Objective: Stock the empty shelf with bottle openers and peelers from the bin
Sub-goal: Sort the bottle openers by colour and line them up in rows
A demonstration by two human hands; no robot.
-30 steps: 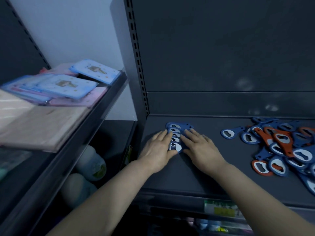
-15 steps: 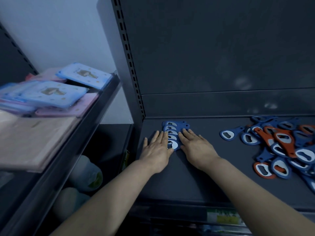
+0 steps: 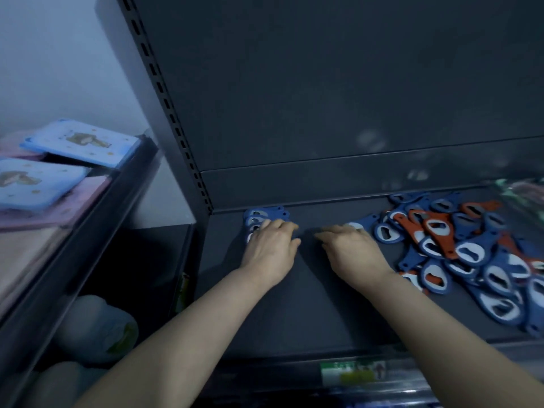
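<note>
A neat overlapping row of blue bottle openers (image 3: 265, 214) lies at the back left corner of the dark shelf (image 3: 294, 304). My left hand (image 3: 272, 248) rests flat on the near end of that row, fingers apart. My right hand (image 3: 351, 250) lies palm down further right, its fingertips touching a single blue opener (image 3: 363, 223) at the edge of a loose pile of blue and orange bottle openers (image 3: 459, 248). Neither hand visibly lifts anything. No bin or peelers can be made out.
The shelf's back panel (image 3: 323, 98) and slotted upright (image 3: 173, 119) rise behind. A neighbouring shelf on the left holds flat blue and pink packs (image 3: 79, 142). White bottles (image 3: 100, 328) stand below it. A price label (image 3: 353, 373) sits on the front rail. Blurred packaging (image 3: 524, 192) shows at far right.
My right hand has left the lined-up row and moved right to the edge of the loose pile. My left hand stays on the row. The view has shifted right.
</note>
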